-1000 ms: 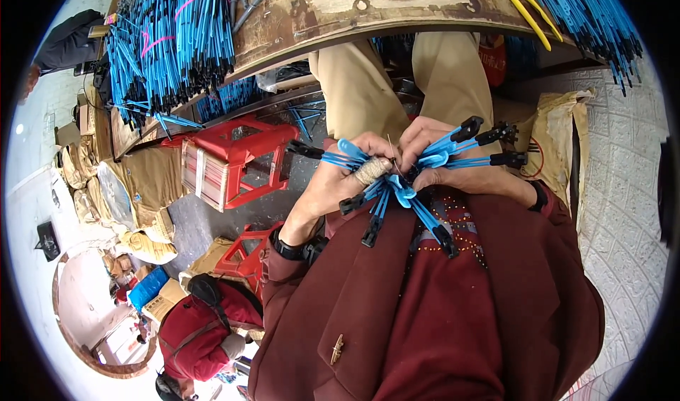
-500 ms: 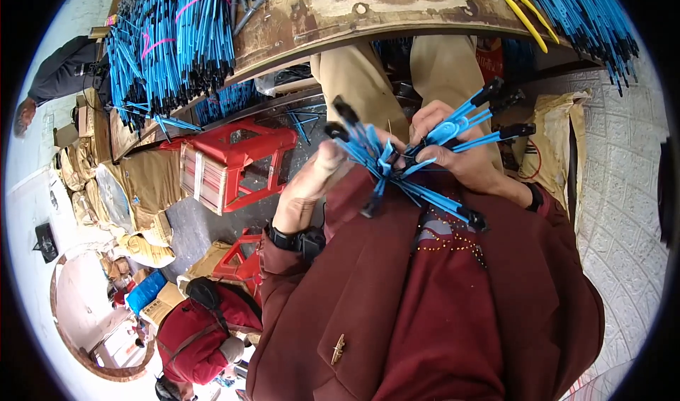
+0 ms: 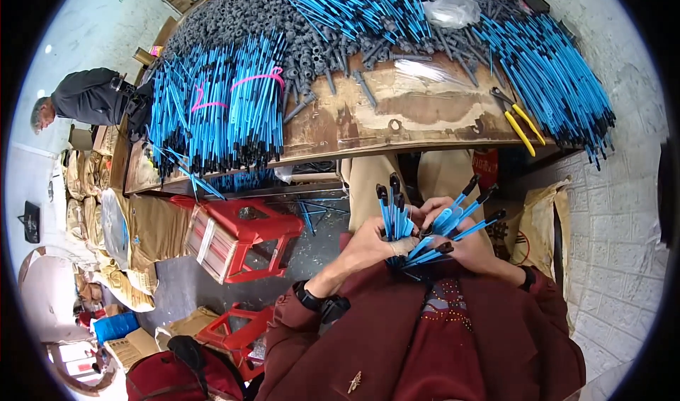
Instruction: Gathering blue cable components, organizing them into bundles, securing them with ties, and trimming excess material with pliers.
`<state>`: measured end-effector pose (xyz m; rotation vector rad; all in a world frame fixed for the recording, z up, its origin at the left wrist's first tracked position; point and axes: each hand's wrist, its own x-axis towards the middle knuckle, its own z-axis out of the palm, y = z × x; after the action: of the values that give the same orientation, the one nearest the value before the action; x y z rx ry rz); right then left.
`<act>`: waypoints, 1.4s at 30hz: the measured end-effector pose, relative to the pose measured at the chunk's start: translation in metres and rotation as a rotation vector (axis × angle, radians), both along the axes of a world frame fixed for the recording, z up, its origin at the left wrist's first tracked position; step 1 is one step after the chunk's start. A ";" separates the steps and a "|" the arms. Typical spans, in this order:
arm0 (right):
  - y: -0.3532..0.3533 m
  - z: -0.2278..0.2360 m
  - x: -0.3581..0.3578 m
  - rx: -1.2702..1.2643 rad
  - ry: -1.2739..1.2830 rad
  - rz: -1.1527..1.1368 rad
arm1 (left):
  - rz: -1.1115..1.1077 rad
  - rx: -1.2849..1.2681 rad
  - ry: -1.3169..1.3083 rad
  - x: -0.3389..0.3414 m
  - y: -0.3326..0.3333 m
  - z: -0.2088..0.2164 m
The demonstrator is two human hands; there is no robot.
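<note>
Before the wooden table (image 3: 425,132), left hand (image 3: 377,241) and right hand (image 3: 473,247), curled close together, pinch blue rods (image 3: 448,221); 2 red stools (image 3: 263,224) stand front-left of it, a white wall (image 3: 613,259) right.

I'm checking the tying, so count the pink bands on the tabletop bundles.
2: a left pink band round one blue bundle, and a right pink band round the neighbouring bundle. Others may be hidden.
</note>
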<state>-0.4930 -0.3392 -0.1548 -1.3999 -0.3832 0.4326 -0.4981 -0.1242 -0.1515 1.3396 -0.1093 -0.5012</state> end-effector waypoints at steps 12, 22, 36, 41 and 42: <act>0.105 0.026 0.276 -0.800 -0.726 -0.009 | -0.075 -0.267 0.128 0.038 0.068 -0.054; 0.116 0.040 0.270 -1.040 -0.892 0.086 | -0.101 -0.203 0.147 0.046 0.068 -0.047; -0.003 0.045 0.099 -0.326 0.014 0.326 | -0.221 -0.156 0.003 0.004 0.021 -0.017; -0.012 0.040 0.070 -0.270 0.299 0.375 | -0.229 -0.029 -0.046 -0.006 0.001 -0.017; -0.016 0.039 0.069 -0.284 0.328 0.393 | -0.200 -0.022 -0.018 -0.008 -0.004 -0.012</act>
<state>-0.4241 -0.3556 -0.1153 -1.4953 -0.3357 1.0578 -0.5062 -0.1281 -0.1636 1.3186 -0.2648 -0.6551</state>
